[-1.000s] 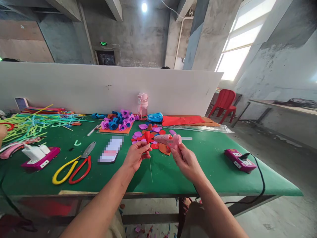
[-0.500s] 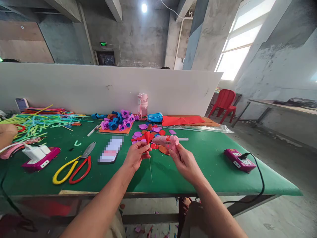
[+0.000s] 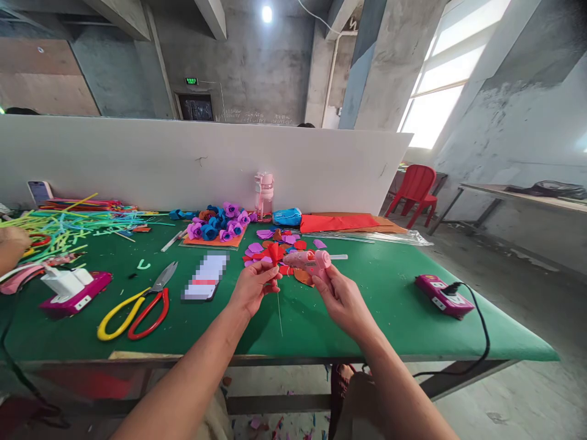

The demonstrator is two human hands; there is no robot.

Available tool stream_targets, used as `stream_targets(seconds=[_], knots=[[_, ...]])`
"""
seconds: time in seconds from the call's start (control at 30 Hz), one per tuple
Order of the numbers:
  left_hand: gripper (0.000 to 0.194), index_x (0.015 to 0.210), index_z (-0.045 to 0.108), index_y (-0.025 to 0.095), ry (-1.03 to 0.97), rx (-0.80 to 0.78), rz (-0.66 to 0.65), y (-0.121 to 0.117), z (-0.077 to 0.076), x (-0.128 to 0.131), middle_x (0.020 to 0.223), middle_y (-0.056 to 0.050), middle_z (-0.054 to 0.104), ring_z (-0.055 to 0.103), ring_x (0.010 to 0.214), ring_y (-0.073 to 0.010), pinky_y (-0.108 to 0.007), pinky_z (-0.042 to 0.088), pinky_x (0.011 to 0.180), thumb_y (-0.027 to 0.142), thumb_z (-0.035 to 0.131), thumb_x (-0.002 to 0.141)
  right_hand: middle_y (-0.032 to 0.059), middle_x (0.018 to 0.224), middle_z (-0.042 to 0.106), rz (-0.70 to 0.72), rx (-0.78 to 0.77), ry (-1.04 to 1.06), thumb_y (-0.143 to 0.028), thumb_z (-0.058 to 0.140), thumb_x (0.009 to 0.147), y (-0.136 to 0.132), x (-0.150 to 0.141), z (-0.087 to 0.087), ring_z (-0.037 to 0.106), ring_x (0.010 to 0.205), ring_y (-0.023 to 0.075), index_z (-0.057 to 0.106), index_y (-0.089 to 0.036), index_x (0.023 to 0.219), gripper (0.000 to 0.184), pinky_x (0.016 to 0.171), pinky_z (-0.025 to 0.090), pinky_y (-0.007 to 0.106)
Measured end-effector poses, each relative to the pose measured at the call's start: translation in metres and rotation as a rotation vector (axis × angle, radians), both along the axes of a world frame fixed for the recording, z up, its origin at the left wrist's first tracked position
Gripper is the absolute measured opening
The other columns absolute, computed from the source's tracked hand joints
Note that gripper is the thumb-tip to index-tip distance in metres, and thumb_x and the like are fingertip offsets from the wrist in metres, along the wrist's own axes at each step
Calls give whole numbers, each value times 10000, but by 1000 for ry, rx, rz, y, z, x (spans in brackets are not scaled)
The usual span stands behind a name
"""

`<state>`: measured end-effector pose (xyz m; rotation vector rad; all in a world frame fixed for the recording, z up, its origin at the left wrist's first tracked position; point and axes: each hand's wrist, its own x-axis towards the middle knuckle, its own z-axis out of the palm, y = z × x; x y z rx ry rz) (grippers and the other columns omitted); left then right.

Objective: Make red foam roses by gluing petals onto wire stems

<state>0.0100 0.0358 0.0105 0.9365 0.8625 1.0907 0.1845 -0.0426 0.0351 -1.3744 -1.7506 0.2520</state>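
Fanning wider than 0.5 s ago, the red petals (image 3: 275, 252) are pinched by the left hand (image 3: 254, 283) between the near and far edges of the desk (image 3: 389, 299), beside the glue gun (image 3: 305, 260) clasped in the right hand (image 3: 345, 293), gluing seemingly being eased.

Our left hand (image 3: 255, 285) pinches delicately and our right hand (image 3: 340, 298) curls in a grip, slightly apart; our bare forearms (image 3: 195, 373) reach forward, converging.
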Motion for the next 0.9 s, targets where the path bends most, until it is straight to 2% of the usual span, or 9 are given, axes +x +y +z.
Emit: stream_targets(seconds=[0.47, 0.7, 0.9], knots=[[200, 698, 594, 125, -5, -7, 6, -3, 5, 0, 646, -27, 615, 503, 487, -63, -193, 459, 446, 212, 753, 613, -17, 578, 517, -54, 9, 26, -362, 394, 879, 1, 5, -2, 406, 483, 112, 535, -186, 841, 228, 469, 305, 222], [205, 692, 587, 129, 2, -6, -1, -2, 3, 2, 647, -25, 615, 495, 486, -60, -192, 460, 439, 220, 753, 611, -31, 567, 473, -33, 19, 14, -355, 384, 884, 2, 4, -6, 382, 487, 105, 502, -184, 827, 216, 467, 287, 218], [209, 708, 584, 127, 7, -6, -4, -1, 1, 2, 657, -28, 615, 491, 488, -59, -193, 463, 443, 223, 747, 618, -24, 582, 500, -11, 7, 35, -358, 390, 885, 2, 2, -4, 398, 492, 102, 474, -188, 777, 218, 470, 283, 221]])
